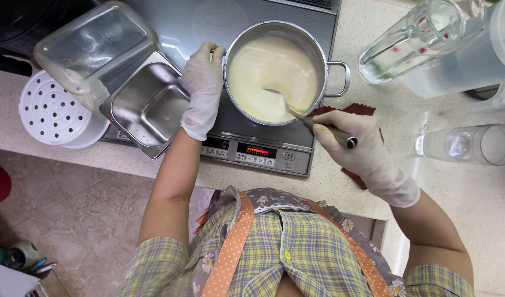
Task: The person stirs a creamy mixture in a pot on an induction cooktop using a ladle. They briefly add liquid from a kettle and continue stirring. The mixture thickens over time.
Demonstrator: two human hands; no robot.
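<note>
A steel pot (318, 50) of pale creamy liquid (263, 71) stands on an induction cooktop (263, 157). My left hand (202, 88), in a white glove, grips the pot's left handle. My right hand (354, 146), also gloved, holds the dark handle of a metal spoon (313, 122) whose bowl dips into the liquid. The pot's right handle (340, 80) is free.
A steel rectangular tray (148, 107) and a clear plastic container (95, 47) lie left of the pot. A white perforated disc (54, 110) sits further left. A glass jug (412, 41), a frosted pitcher (467, 60) and a glass (467, 146) lie right. A dark red cloth (354, 110) lies under my right hand.
</note>
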